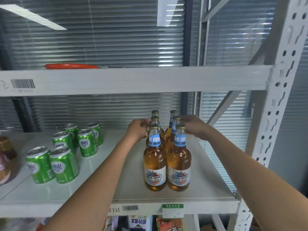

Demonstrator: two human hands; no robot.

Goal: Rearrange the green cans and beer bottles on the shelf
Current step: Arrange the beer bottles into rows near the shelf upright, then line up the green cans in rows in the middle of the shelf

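Several amber beer bottles with blue neck labels stand upright in two close columns on the white shelf (211, 177), right of centre. The front pair is the left bottle (155, 165) and the right bottle (179, 165). My left hand (137, 130) curls around the neck of the middle bottle in the left column. My right hand (194, 126) curls around the neck of the middle bottle in the right column. Several green cans stand on the shelf's left part, with a front pair (51, 165) and a group behind them (86, 142).
The upper shelf beam (133, 80) runs low over the bottle caps, with an orange-handled tool (71, 66) lying on it. A brownish jar (6, 157) stands at the far left edge. The perforated upright post (275, 105) bounds the right side. Snack packets (170, 224) fill the shelf below.
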